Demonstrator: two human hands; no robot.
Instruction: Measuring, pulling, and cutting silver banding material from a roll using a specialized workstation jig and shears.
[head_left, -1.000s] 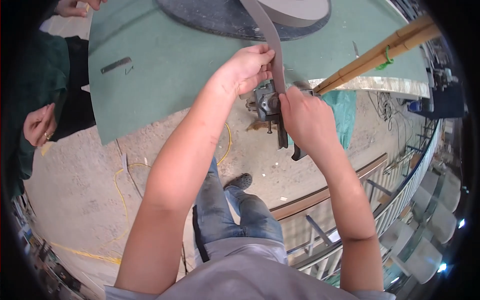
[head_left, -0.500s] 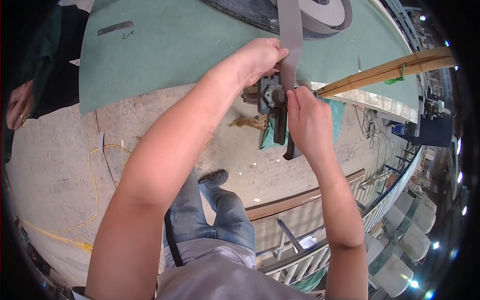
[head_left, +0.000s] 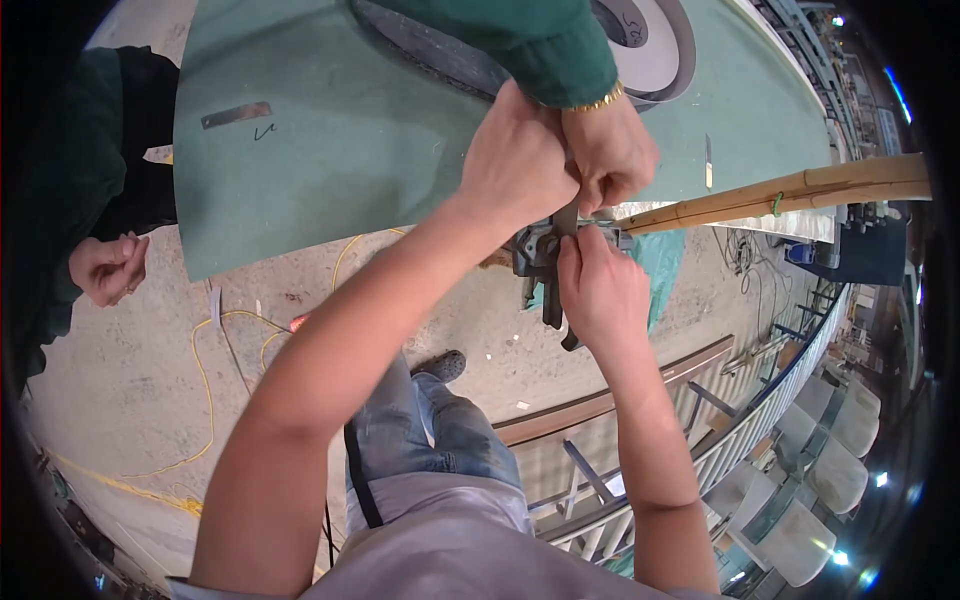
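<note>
the left hand (head_left: 520, 165) pinches the grey strap (head_left: 566, 220) above the metal strapping tool (head_left: 540, 265) at the green desk (head_left: 330, 150) edge, right hand (head_left: 600, 285) gripping the tool, which probably wants the strap kept taut.

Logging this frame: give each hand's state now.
Left hand: closed in a fist on the grey strap.
Right hand: closed on the dark metal tool.
</note>
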